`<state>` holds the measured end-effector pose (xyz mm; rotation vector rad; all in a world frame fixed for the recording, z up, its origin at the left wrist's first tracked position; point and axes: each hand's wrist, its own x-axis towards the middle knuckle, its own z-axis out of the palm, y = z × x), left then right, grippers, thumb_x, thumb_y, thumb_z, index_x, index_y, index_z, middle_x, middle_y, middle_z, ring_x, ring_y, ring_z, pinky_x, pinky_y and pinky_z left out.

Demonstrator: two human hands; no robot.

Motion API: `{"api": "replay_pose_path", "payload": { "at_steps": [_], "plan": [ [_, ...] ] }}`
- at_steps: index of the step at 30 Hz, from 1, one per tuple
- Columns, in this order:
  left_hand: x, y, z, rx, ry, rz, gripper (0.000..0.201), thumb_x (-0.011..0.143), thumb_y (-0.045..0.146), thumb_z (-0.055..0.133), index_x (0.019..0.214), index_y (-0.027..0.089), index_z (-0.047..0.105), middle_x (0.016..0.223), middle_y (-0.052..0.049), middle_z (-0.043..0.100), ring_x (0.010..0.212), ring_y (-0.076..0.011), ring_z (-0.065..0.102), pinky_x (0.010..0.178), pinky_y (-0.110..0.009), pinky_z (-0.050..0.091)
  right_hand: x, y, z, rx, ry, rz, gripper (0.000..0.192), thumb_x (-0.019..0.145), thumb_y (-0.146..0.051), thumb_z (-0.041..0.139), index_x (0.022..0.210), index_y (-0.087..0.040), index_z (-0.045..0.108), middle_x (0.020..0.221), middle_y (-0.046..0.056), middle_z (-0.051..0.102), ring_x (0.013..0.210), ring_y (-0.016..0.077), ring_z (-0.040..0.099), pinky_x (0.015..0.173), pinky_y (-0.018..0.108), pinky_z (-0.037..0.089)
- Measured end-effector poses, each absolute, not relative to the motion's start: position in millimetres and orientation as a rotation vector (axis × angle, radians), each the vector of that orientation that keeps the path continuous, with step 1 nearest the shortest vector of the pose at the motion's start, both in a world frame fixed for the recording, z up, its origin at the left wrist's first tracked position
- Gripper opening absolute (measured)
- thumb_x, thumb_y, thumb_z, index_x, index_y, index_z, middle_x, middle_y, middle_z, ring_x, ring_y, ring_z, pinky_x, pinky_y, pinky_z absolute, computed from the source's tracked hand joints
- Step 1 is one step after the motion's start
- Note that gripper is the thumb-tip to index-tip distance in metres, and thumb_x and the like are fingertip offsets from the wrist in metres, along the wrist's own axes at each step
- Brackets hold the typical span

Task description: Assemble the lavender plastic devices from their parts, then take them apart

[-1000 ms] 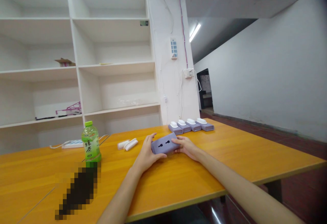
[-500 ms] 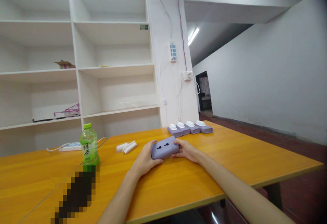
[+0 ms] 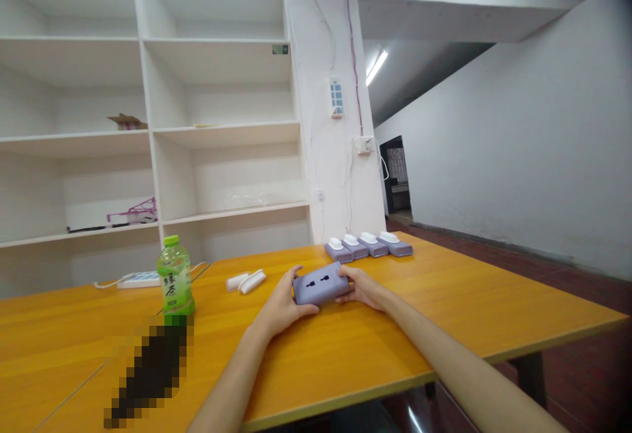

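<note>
A lilac socket block (image 3: pixel 320 285) with dark plug slots on its face is held just above the orange table (image 3: pixel 345 354), tilted toward me. My left hand (image 3: pixel 281 305) grips its left end and my right hand (image 3: pixel 364 288) grips its right end. Several matching lilac socket blocks (image 3: pixel 368 246), each with a white plug on top, stand in a row at the table's far edge, beyond my right hand.
Two white plugs (image 3: pixel 245 281) lie left of my hands. A green drink bottle (image 3: pixel 174 283) stands further left, with a white power strip (image 3: pixel 141 280) behind it. White shelving (image 3: pixel 148 124) rises behind the table. A pixelated dark patch (image 3: pixel 148 367) covers the near left.
Both hands keep hold of the lilac block; it has tilted slightly and stayed in about the same place. The view shifted a little.
</note>
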<state>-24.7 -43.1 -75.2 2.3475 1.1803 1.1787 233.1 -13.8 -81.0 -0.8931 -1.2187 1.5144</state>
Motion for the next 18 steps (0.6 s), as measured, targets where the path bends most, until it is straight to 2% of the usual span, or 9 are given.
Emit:
{"api": "replay_pose_path", "payload": {
  "at_steps": [3,6,14,18],
  "plan": [
    [-27.3,-40.8,-77.3,2.288,1.217,1.149,0.101,0.062,0.043,0.087,0.145,0.021,0.035,0.126,-0.012,0.059,0.112,-0.0292,0.061,0.099,-0.044,0.048,233.8,-11.7,-83.0,-0.9,-1.206,1.479,0.033,0.096,-0.035,0.061,0.125,-0.017,0.058,0.123,0.009,0.062,0.102,0.0227,0.065,0.086,0.043,0.056],
    [-29.7,-42.0,-76.4,2.279,1.215,1.113,0.094,0.062,0.041,0.086,0.142,0.022,0.04,0.117,-0.009,0.062,0.1,-0.0257,0.065,0.092,-0.04,0.051,234.0,-12.0,-82.7,-0.907,-1.205,1.463,0.033,0.096,-0.035,0.061,0.124,-0.017,0.058,0.123,0.009,0.062,0.102,0.0226,0.065,0.086,0.043,0.056],
    [-27.3,-54.6,-68.3,2.332,1.197,1.105,0.082,0.061,0.038,0.086,0.134,0.024,0.05,0.125,-0.007,0.062,0.1,-0.025,0.063,0.093,-0.038,0.049,232.6,-19.1,-76.9,-0.939,-1.244,1.457,0.033,0.096,-0.035,0.061,0.124,-0.017,0.058,0.124,0.009,0.062,0.103,0.0228,0.064,0.086,0.043,0.056],
    [-26.4,-60.5,-66.3,2.344,1.207,1.086,0.081,0.062,0.041,0.085,0.133,0.025,0.05,0.121,-0.006,0.064,0.094,-0.024,0.064,0.089,-0.037,0.05,233.6,-21.7,-76.0,-0.975,-1.29,1.494,0.033,0.097,-0.035,0.061,0.124,-0.017,0.059,0.122,0.008,0.062,0.101,0.0221,0.065,0.085,0.042,0.057]
  ]
}}
